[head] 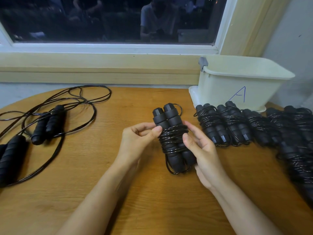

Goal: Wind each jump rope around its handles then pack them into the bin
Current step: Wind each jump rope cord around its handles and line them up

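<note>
A black jump rope bundle [171, 131], two foam handles side by side with cord wound round their middle, stands upright over the table centre. My left hand [138, 141] pinches the cord on its left side with thumb and fingers. My right hand [201, 150] grips the bundle's right side, thumb across the windings. Several wound bundles [225, 126] lie in a row on the right. An unwound rope [49, 122] with loose cord loops lies at the left, and another pair of handles [11, 156] at the far left edge. The cream bin [237, 85] marked "A" stands at the back right.
The wooden table [101, 167] has a rounded far-left edge. The bin sits on its lid against the wall. A windowsill and dark window run along the back. More wound bundles [298, 150] stretch to the right edge.
</note>
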The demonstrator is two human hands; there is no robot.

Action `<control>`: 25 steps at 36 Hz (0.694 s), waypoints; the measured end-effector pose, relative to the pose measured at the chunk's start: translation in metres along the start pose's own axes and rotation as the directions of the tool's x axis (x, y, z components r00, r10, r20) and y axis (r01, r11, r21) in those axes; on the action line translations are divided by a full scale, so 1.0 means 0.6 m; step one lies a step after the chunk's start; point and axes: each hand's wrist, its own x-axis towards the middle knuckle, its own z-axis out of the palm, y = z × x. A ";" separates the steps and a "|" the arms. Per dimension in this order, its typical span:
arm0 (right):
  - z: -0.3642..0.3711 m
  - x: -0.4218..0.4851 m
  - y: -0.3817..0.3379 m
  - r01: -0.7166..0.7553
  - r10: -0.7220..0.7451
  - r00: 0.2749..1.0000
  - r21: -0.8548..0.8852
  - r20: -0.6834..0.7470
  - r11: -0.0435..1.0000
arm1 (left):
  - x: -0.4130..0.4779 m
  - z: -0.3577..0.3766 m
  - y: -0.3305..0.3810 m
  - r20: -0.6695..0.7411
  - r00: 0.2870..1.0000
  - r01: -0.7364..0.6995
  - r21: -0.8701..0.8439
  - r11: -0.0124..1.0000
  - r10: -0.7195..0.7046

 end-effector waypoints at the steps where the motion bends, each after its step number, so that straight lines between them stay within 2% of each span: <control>1: 0.001 0.000 0.001 0.007 -0.007 1.000 -0.003 -0.001 1.000 | 0.000 -0.001 0.000 -0.006 1.000 0.000 0.007 1.000 0.000; 7: 0.006 -0.003 0.012 0.128 -0.135 0.990 -0.125 -0.049 0.984 | -0.001 0.001 -0.002 -0.042 0.999 -0.012 0.053 0.999 0.015; 9: 0.004 -0.002 0.019 0.191 -0.216 0.973 -0.242 -0.082 0.951 | -0.001 0.003 -0.002 -0.050 0.999 -0.016 0.062 0.998 0.019; 12: -0.003 0.000 0.027 0.256 -0.336 0.935 -0.441 -0.112 0.860 | -0.003 0.005 -0.004 -0.053 0.998 -0.034 0.079 0.996 0.038; 19: 0.000 -0.003 0.031 0.398 -0.545 0.833 -0.580 -0.098 0.711 | -0.010 0.012 -0.007 -0.055 0.992 -0.104 0.152 0.983 0.113; 21: -0.001 -0.003 0.033 0.425 -0.600 0.799 -0.657 -0.053 0.623 | -0.011 0.013 -0.009 -0.063 0.989 -0.124 0.156 0.980 0.135; 25: 0.009 -0.007 0.032 0.377 -0.590 0.807 -0.803 0.040 0.461 | -0.014 0.016 -0.013 -0.075 0.984 -0.149 0.163 0.975 0.163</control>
